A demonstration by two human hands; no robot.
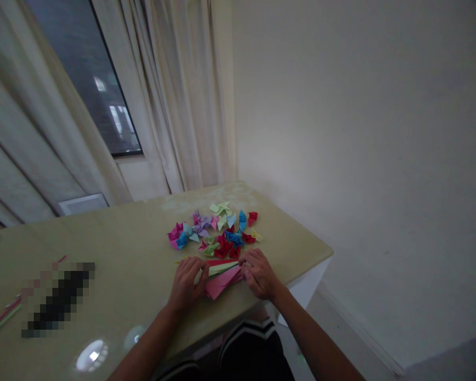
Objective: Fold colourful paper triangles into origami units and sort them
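Note:
A small stack of coloured paper sheets [222, 278], pink with a green and a red one showing, lies on the pale tabletop [115, 254] near its front edge. My left hand [187, 283] rests on the stack's left end, fingers curled down onto the paper. My right hand [259, 274] presses on the right end, fingers bent and together. Just beyond the hands lies a heap of several folded paper shapes [216, 231] in blue, pink, red, purple and light green.
Thin coloured paper strips [2, 317] lie at the table's left edge beside a blurred-out dark object [57, 299]. The table's right corner [327, 248] is close to a white wall. Curtains [170, 95] and a dark window [91, 74] stand behind the table.

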